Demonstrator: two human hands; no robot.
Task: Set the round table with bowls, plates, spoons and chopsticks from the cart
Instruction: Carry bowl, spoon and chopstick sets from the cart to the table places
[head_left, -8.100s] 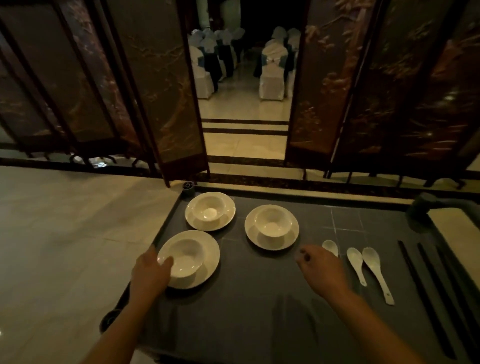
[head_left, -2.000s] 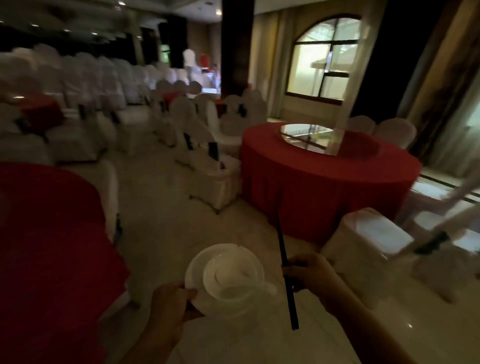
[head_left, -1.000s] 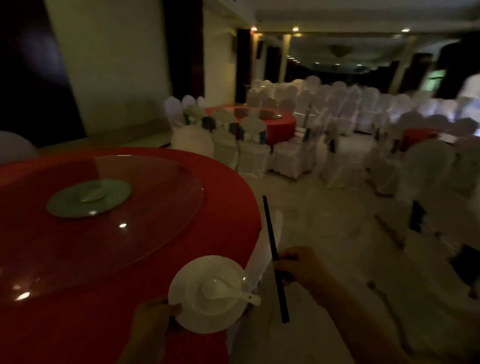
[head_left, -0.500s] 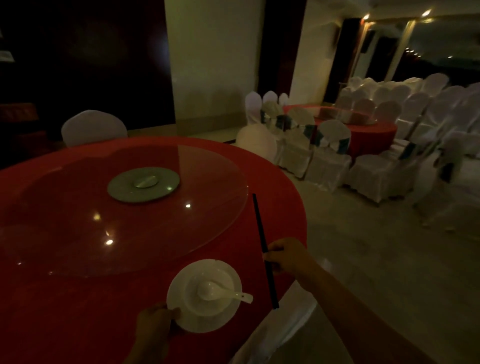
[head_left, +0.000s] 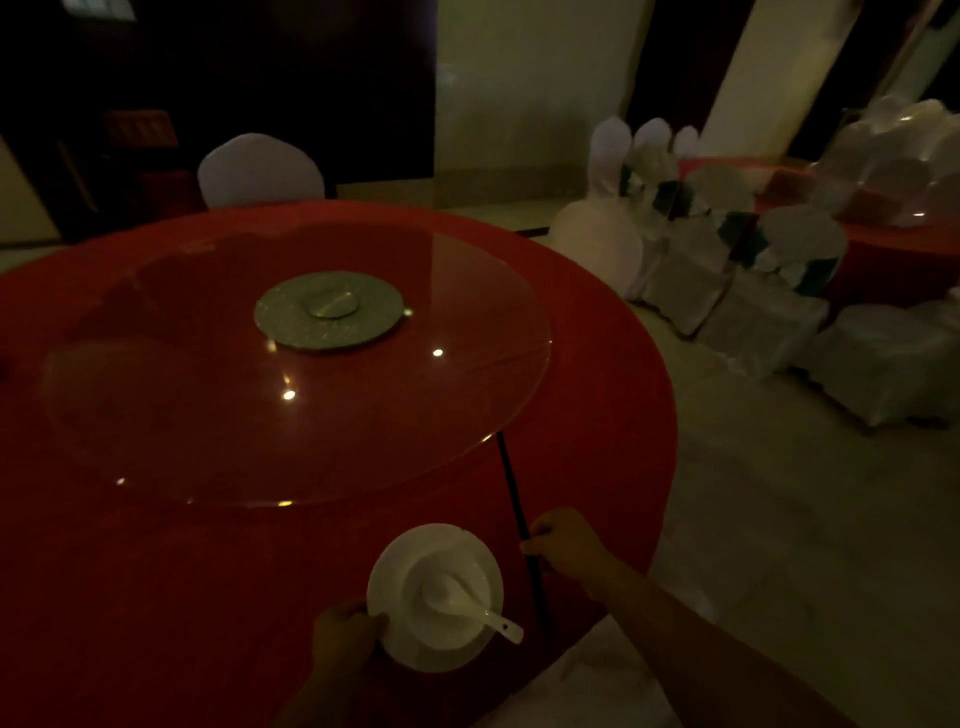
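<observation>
1. Compared with half a second ago, the plate (head_left: 385, 574) is further over the red round table (head_left: 156, 571), near its front edge. I cannot tell if it touches the cloth.
2. I see the left hand (head_left: 345, 631) gripping the left rim of the plate.
3. On the plate stands a bowl (head_left: 436, 630), and a white spoon (head_left: 454, 600) lies in it with the handle pointing right.
4. The right hand (head_left: 563, 545) is closed around black chopsticks (head_left: 511, 483), just right of the plate. Their far tip reaches the edge of the glass turntable (head_left: 208, 415).
</observation>
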